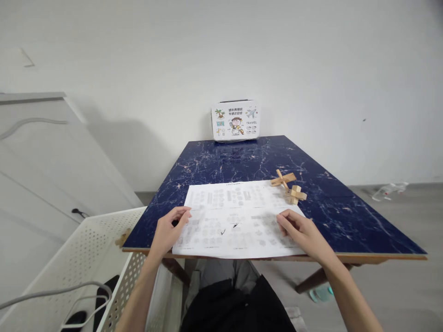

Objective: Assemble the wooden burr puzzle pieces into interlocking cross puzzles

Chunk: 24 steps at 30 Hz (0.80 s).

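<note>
A large white instruction sheet [238, 235] with fold lines and grey printed diagrams lies over the table's near edge. My left hand [172, 229] is at its left margin, thumb and forefinger closed together on the paper. On the right part of the sheet rests my right hand [300, 230], its fingers loosely bent and slightly apart, holding nothing. Beyond that hand, a wooden piece made of crossed sticks [283, 178] lies at the sheet's upper right corner. Beside it sits an interlocked wooden block puzzle [296, 194], partly over the paper.
The dark blue marbled table [238, 161] reaches to the wall. At its far end stands a white printed case [236, 121]. A white perforated basket [86, 249] with cables and dark objects is at left, near a white cabinet [38, 161]. A clear plastic item [389, 190] lies on the floor.
</note>
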### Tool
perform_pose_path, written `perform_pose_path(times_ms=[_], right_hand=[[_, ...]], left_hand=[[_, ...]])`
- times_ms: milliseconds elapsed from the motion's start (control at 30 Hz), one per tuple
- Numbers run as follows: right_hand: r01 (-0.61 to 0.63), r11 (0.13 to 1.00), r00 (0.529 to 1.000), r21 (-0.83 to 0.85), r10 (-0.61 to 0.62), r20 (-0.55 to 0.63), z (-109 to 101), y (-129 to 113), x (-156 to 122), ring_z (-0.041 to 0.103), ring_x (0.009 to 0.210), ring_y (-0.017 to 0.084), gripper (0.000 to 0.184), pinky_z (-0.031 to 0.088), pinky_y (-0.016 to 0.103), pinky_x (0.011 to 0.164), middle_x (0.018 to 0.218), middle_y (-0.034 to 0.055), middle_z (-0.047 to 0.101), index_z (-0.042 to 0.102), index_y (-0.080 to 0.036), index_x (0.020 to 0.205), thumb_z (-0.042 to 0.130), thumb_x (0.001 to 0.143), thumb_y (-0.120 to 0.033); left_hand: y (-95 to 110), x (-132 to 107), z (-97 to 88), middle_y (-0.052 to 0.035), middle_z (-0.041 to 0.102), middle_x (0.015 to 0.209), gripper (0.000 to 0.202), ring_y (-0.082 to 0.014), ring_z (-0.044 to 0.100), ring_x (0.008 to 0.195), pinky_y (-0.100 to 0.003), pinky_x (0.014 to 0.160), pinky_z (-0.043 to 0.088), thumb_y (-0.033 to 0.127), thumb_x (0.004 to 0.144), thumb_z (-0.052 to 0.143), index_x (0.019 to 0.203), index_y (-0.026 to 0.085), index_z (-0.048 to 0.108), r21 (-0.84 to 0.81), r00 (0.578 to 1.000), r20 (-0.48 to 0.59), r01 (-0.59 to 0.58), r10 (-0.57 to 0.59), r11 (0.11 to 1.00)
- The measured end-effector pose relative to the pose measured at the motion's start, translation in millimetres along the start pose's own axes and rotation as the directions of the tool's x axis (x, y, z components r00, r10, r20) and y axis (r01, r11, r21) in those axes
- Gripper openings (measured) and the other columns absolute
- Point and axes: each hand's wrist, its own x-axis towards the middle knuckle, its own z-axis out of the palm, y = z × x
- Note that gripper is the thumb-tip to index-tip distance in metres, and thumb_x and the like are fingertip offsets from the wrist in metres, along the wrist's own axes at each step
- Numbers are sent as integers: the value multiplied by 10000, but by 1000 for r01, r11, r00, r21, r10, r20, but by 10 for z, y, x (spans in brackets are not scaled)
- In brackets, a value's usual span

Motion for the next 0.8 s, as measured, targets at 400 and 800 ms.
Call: perform_pose_path(times_ms=[400,800], right_hand=[[11,1000,1000,-20,-11,3,-1,26,0,541,643,183,452,424,298,631,667,9,587,546,-233,780,475,1011,-615],[16,999,1000,-29,-16,-4,1,14,-3,538,641,180,458,421,290,639,664,1,583,547,-232,775,475,1012,-617]], left_hand=[[-7,-6,0,-63,789,995,342,-229,737,878,-343,857,567,505,942,605,1076,212,722,30,1000,-11,-22,23,999],[-13,-6,5,-53,788,988,305,-219,731,862,-329,843,549,465,941,615,1074,214,727,28,1000,-12,-13,14,1000]])
